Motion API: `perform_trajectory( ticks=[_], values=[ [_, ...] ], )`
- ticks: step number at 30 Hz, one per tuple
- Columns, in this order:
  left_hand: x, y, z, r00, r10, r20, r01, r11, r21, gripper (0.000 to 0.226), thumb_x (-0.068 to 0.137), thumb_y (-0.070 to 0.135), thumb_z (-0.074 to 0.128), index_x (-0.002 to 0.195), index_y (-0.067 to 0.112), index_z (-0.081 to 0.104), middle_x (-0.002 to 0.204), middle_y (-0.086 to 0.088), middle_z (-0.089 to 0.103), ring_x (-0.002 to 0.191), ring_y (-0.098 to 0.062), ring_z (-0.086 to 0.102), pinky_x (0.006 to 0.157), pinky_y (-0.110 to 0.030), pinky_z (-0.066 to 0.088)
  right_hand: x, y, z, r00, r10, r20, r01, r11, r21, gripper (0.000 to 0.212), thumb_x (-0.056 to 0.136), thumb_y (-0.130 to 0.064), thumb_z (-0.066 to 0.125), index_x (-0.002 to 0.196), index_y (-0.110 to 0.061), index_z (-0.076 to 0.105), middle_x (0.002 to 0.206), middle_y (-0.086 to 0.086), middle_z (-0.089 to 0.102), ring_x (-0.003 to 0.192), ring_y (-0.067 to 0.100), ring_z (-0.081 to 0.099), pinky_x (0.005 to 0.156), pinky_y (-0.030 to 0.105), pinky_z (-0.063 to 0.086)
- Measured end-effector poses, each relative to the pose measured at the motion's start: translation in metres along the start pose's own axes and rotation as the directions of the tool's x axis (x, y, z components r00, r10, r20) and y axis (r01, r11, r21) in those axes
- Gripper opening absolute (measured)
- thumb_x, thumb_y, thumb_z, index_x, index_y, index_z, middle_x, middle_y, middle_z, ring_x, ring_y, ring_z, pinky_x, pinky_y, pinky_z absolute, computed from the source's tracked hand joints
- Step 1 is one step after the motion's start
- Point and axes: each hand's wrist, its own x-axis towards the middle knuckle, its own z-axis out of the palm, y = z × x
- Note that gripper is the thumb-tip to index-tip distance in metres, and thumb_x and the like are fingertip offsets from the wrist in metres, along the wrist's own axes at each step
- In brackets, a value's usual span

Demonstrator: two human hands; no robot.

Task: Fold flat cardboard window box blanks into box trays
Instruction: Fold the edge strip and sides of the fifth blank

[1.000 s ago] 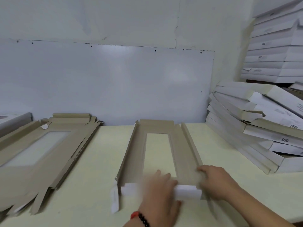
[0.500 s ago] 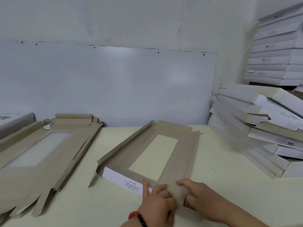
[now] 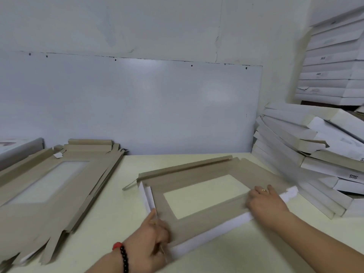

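Pressing flat with spread fingers, the right hand (image 3: pixel 265 205) pins the far corner of the brown cardboard window box blank (image 3: pixel 201 196), while the left hand (image 3: pixel 151 236) curls at the near corner, seemingly pinching the raised white side flap (image 3: pixel 208 233), index finger pointing along the short edge. The blank lies between both hands on the pale yellow table (image 3: pixel 122 198). To do this fold well, I judge each wall should be creased firmly along its score and the corner tabs tucked squarely. Beyond the left hand sits a stack of flat brown blanks (image 3: pixel 49 186); beyond the right, piled white finished boxes (image 3: pixel 307 154).
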Motion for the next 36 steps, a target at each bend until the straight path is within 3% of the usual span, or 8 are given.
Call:
perform_trajectory(
  ticks=[6, 10, 16, 21, 24, 27, 31, 36],
  values=[
    [-0.01, -0.039, -0.03, 0.886, -0.446, -0.127, 0.438, 0.895, -0.088, 0.028, 0.064, 0.01, 0.036, 0.072, 0.017, 0.062, 0.09, 0.0, 0.066, 0.103, -0.013, 0.058, 0.12, -0.046, 0.007, -0.007, 0.009, -0.005, 0.992, -0.1, 0.077, 0.083, 0.976, 0.201, 0.028, 0.094, -0.027, 0.045, 0.068, -0.026, 0.033, 0.075, -0.01, 0.044, 0.099, 0.023, 0.056, 0.087, 0.032, 0.035],
    [0.012, -0.02, -0.052, 0.598, -0.67, -0.439, 0.506, 0.741, -0.441, 0.031, 0.077, -0.004, 0.051, 0.082, 0.024, 0.064, 0.092, 0.009, 0.064, 0.092, -0.022, 0.059, 0.098, -0.039, 0.039, -0.011, -0.011, -0.011, 0.992, -0.127, 0.003, 0.122, 0.956, 0.266, 0.016, 0.096, -0.039, 0.044, 0.099, -0.027, 0.054, 0.11, 0.004, 0.063, 0.105, 0.028, 0.059, 0.072, 0.031, 0.033],
    [0.049, 0.062, -0.02, 0.94, -0.313, -0.135, 0.321, 0.946, 0.043, 0.084, 0.07, 0.006, 0.039, 0.149, 0.029, 0.025, 0.157, 0.0, 0.016, 0.128, -0.025, 0.04, 0.104, -0.029, 0.034, -0.005, -0.075, -0.046, 0.985, -0.142, -0.101, 0.173, 0.86, 0.48, 0.023, 0.09, -0.039, 0.052, 0.104, -0.023, 0.06, 0.107, 0.008, 0.066, 0.1, 0.029, 0.061, 0.069, 0.03, 0.036],
    [0.073, 0.082, 0.022, 0.892, -0.449, 0.043, 0.451, 0.886, -0.109, 0.095, 0.084, 0.009, 0.046, 0.149, 0.034, -0.019, 0.152, 0.001, 0.021, 0.104, -0.023, 0.059, 0.089, -0.033, 0.046, 0.003, -0.111, -0.066, 0.969, -0.24, 0.06, -0.045, 0.067, 0.997, 0.044, 0.09, -0.016, 0.056, 0.133, -0.017, 0.053, 0.117, -0.006, 0.063, 0.097, 0.002, 0.062, 0.076, 0.007, 0.046],
    [0.081, 0.061, 0.018, 0.884, -0.459, 0.083, 0.464, 0.885, -0.042, 0.076, 0.087, 0.012, 0.048, 0.15, 0.027, 0.009, 0.133, -0.004, 0.045, 0.111, -0.023, 0.055, 0.094, -0.031, 0.044, 0.002, -0.096, -0.06, 0.936, -0.351, 0.04, -0.077, -0.094, 0.993, 0.063, 0.083, 0.001, 0.054, 0.144, -0.005, 0.038, 0.139, 0.009, 0.053, 0.125, 0.017, 0.054, 0.102, 0.027, 0.047],
    [0.084, 0.039, 0.011, 0.854, -0.51, 0.108, 0.508, 0.86, 0.043, 0.028, 0.091, 0.009, 0.047, 0.118, 0.013, 0.055, 0.111, -0.006, 0.05, 0.11, -0.026, 0.054, 0.09, -0.028, 0.044, -0.011, -0.07, -0.045, 0.919, -0.393, -0.034, 0.094, 0.134, 0.987, 0.078, 0.073, -0.008, 0.049, 0.148, -0.021, 0.033, 0.147, -0.004, 0.041, 0.13, 0.002, 0.044, 0.102, 0.014, 0.039],
    [0.075, 0.004, 0.008, 0.913, -0.397, 0.098, 0.391, 0.917, 0.071, 0.028, 0.084, 0.003, 0.046, 0.106, 0.013, 0.061, 0.11, -0.004, 0.054, 0.104, -0.024, 0.054, 0.084, -0.023, 0.039, -0.027, -0.03, 0.007, 0.936, -0.335, -0.106, 0.338, 0.778, 0.529, 0.075, 0.082, -0.006, 0.05, 0.146, -0.04, 0.032, 0.153, -0.012, 0.032, 0.143, 0.006, 0.024, 0.117, 0.022, 0.015],
    [0.07, -0.035, -0.003, 0.95, -0.294, 0.108, 0.291, 0.956, 0.044, 0.034, 0.077, -0.003, 0.046, 0.102, 0.011, 0.065, 0.111, -0.004, 0.06, 0.104, -0.021, 0.056, 0.084, -0.017, 0.037, -0.035, -0.002, 0.03, 0.961, -0.273, -0.04, 0.272, 0.915, 0.298, 0.064, 0.095, -0.009, 0.031, 0.149, -0.041, 0.022, 0.159, -0.014, 0.017, 0.148, 0.009, 0.008, 0.118, 0.034, 0.002]
  ],
)
